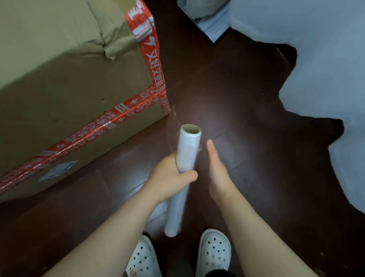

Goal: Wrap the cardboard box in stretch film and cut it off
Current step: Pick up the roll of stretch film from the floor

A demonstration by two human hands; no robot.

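A large brown cardboard box with red printed tape along its edges stands on the dark wooden floor at the left. A roll of clear stretch film on a cardboard core stands nearly upright in front of me, just right of the box's near corner. My left hand grips the roll around its middle, thumb across the front. My right hand is beside the roll on its right, fingers straight and pointing forward, holding nothing and a little apart from the film.
Pale blue fabric covers something bulky at the right and back. A folded light cloth hangs at the top centre. My feet in white perforated clogs stand on the dark floor below the roll.
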